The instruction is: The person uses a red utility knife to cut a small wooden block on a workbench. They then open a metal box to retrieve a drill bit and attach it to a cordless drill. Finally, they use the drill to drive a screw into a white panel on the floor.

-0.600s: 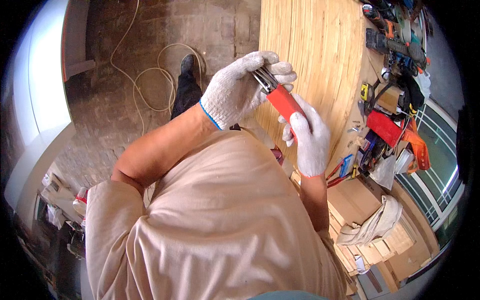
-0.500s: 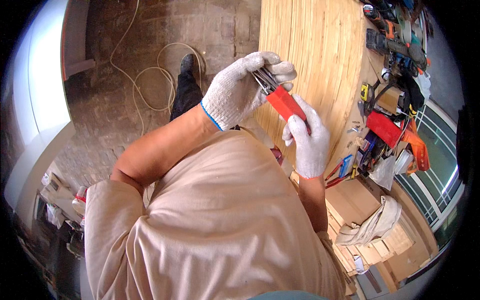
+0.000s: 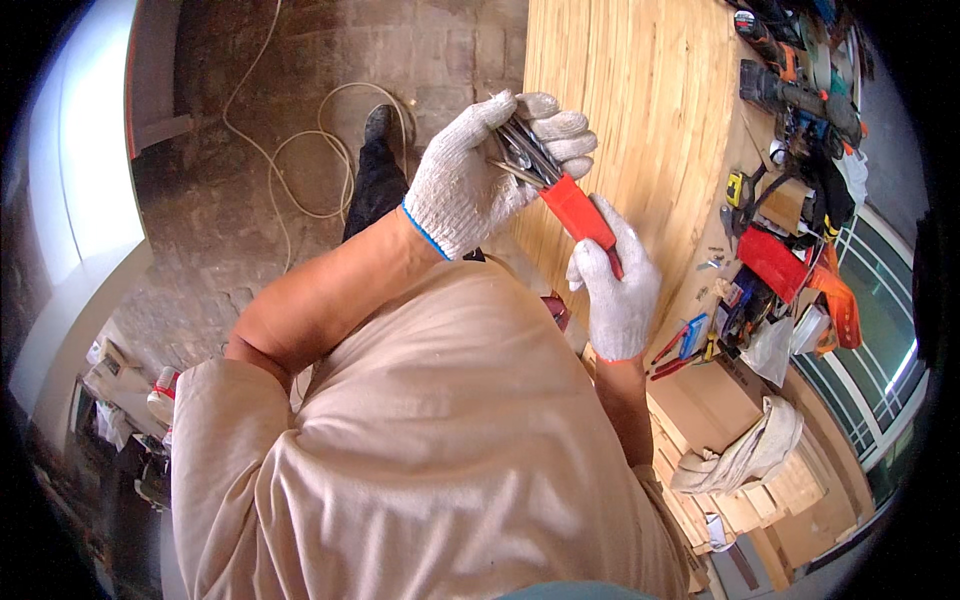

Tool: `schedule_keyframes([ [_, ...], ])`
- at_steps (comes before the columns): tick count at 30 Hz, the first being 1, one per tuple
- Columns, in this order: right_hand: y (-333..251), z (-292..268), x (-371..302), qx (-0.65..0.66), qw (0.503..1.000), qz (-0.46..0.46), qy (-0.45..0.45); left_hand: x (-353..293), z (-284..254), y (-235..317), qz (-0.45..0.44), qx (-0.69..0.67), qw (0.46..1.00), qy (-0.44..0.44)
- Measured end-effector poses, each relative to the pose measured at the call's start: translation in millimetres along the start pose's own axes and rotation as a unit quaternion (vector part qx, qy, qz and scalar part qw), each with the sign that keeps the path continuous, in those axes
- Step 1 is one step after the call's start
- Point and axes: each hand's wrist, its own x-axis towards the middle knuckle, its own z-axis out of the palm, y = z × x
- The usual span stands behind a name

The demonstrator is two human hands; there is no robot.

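A red pouch (image 3: 577,211) is pinched between the thumb and fingers of my right hand (image 3: 622,295), which wears a white knit glove with an orange cuff edge. From the pouch's far-left end stick several slim metal drill bits (image 3: 533,155), slightly fanned out. Around them curls my left hand (image 3: 467,172), in a matching glove with a blue cuff edge; its thumb and fingers cup the bits. The bits' lower ends are hidden inside the pouch, and part of their tips by the left glove.
A striped wooden worktop (image 3: 625,90) extends beyond my hands. Along its right side lie a cordless drill (image 3: 775,88), a yellow tape measure (image 3: 736,187), a red case (image 3: 772,263) and pliers (image 3: 672,360). A cardboard box (image 3: 705,400) stands near right. A pale cable (image 3: 325,150) coils on the floor.
My left fingers have spread a little, so more of the drill bits shows and they look more fanned. The red pouch has shifted slightly; my right hand keeps its grip.
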Motion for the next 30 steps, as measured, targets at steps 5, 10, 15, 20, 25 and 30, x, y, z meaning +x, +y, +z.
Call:
schedule_keyframes([
  [5,4.2,-3.9,3.2,-0.008,1.0,0.003,-0.002,2.6,-0.8,-0.1,0.0,0.005,1.0,-0.01],
  [10,5.7,-3.6,3.4,0.007,1.0,-0.008,-0.007,7.8,-0.2,1.0,-0.003,-0.017,0.999,-0.034],
  [15,9.4,-6.7,3.3,0.027,0.999,-0.007,-0.017,10.1,1.5,0.3,-0.005,-0.05,0.997,-0.053],
  [20,15.3,-9.1,5.3,0.052,0.998,0.011,-0.017,12.4,0.0,0.9,-0.011,-0.071,0.996,-0.058],
  [25,16.6,-9.3,4.8,0.008,1.0,-0.004,-0.009,12.2,-0.4,3.0,-0.025,-0.078,0.995,-0.06],
  [30,18.3,-2.9,4.9,0.035,0.999,-0.008,0.0,10.6,0.4,1.7,-0.029,-0.097,0.993,-0.052],
])
